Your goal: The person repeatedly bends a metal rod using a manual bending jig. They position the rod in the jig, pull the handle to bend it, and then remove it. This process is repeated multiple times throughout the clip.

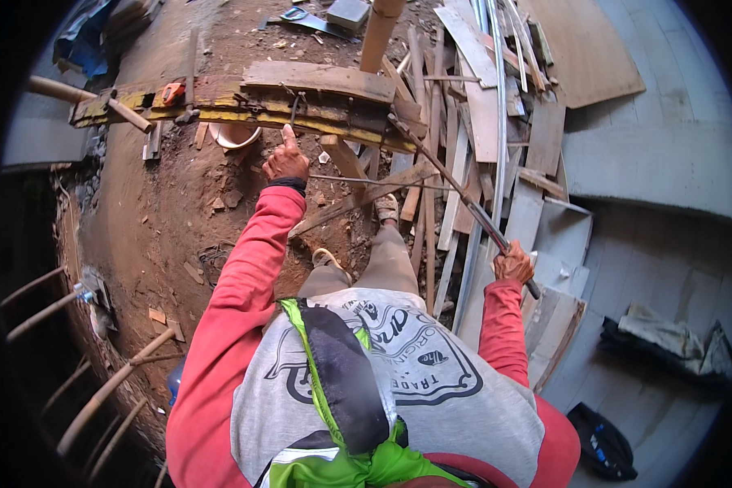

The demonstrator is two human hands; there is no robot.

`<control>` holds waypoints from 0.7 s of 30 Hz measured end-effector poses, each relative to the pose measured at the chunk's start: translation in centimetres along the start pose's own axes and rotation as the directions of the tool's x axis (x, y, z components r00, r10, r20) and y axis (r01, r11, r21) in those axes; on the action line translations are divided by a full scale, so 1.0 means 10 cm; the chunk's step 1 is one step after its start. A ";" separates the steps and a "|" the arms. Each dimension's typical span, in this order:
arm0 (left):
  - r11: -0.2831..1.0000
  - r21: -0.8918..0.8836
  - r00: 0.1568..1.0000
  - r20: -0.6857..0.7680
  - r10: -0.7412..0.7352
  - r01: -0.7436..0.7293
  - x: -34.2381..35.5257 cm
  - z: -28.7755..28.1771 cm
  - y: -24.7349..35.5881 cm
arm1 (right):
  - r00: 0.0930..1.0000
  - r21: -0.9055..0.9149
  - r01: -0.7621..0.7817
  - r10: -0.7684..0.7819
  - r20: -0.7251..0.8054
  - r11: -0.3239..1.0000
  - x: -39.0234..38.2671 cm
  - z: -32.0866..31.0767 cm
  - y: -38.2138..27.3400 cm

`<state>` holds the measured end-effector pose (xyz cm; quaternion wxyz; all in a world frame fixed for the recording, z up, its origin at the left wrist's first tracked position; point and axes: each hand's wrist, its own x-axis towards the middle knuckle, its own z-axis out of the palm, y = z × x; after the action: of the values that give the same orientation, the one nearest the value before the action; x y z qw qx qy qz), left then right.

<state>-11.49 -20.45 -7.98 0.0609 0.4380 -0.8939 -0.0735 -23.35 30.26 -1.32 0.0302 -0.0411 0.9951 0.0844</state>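
Observation:
My right hand (513,265) is closed round the lower end of a long dark metal bar (473,203), which slants up to the left. The bar's far end meets the right part of a yellow-edged wooden beam (220,107). At the beam's near edge is my left hand (286,157). Its index finger stretches toward a short thin metal rod (294,109) at the beam, while the other fingers curl; whatever they hold is hidden. A thin rod (366,180) runs sideways just right of my left wrist. An orange tape measure (172,93) and a hammer (191,77) rest on the beam.
Loose planks (484,122) and long metal strips lie in a heap at the right. Beneath the beam is a white bucket (236,135) on bare soil. A handsaw (313,22) lies beyond. A dark cap (600,442) is on the grey boards at lower right.

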 end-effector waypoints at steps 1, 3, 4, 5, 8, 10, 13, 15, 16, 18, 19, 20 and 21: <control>1.000 -0.009 1.000 0.008 -0.012 0.012 -0.01 -0.03 0.03 | 1.000 -0.009 -0.021 0.021 0.004 1.000 -0.09 -0.04 -0.02; 1.000 -0.027 1.000 -0.005 -0.007 0.006 -0.01 -0.03 0.04 | 0.995 -0.011 -0.099 0.100 0.031 0.995 -0.28 -0.11 -0.10; 1.000 -0.017 1.000 0.009 -0.010 0.011 -0.03 -0.03 0.03 | 0.990 -0.014 -0.130 0.131 0.049 0.991 -0.43 -0.12 -0.15; 1.000 -0.012 1.000 0.015 -0.016 0.016 -0.02 -0.03 0.06 | 0.985 -0.015 -0.160 0.160 0.057 0.987 -0.53 -0.15 -0.22; 0.999 -0.020 0.997 0.064 -0.036 0.037 0.01 0.03 0.02 | 0.971 0.013 -0.240 0.239 0.024 0.971 -0.83 -0.16 -0.37; 0.996 -0.060 0.995 0.080 -0.059 0.064 -0.01 -0.03 -0.01 | 0.986 0.074 -0.169 0.169 0.006 0.983 -0.80 -0.18 -0.29; 0.996 -0.080 0.999 0.048 -0.025 0.029 0.05 0.05 0.04 | 0.997 0.055 -0.029 0.033 -0.071 0.998 -0.28 -0.10 0.05; 1.000 -0.029 0.999 0.039 0.005 -0.004 0.14 0.10 0.02 | 0.998 0.041 0.041 -0.039 -0.056 0.998 0.02 -0.31 0.11; 1.000 0.010 0.997 0.074 -0.022 0.021 0.17 0.10 0.00 | 0.992 0.030 0.109 -0.106 -0.074 0.994 0.11 -0.28 0.19; 1.000 -0.001 0.994 0.110 -0.020 0.020 0.13 -0.02 0.08 | 0.996 0.014 0.075 -0.075 -0.050 0.997 0.13 -0.22 0.22; 1.000 -0.011 0.991 0.129 -0.027 0.028 0.14 -0.05 0.06 | 0.997 0.005 0.065 -0.064 -0.041 0.998 0.16 -0.21 0.20; 0.999 -0.031 0.996 0.090 -0.012 0.015 0.12 -0.02 0.00 | 0.997 0.032 0.075 -0.075 -0.014 0.997 0.14 -0.19 0.18; 0.999 -0.032 0.996 0.083 -0.016 0.019 0.11 0.00 -0.02 | 0.998 0.045 0.065 -0.066 0.004 0.997 0.10 -0.12 0.17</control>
<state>-12.05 -21.41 -8.00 0.0305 0.4415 -0.8904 -0.1067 -24.61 31.67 0.09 0.0366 -0.0727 0.9948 0.0613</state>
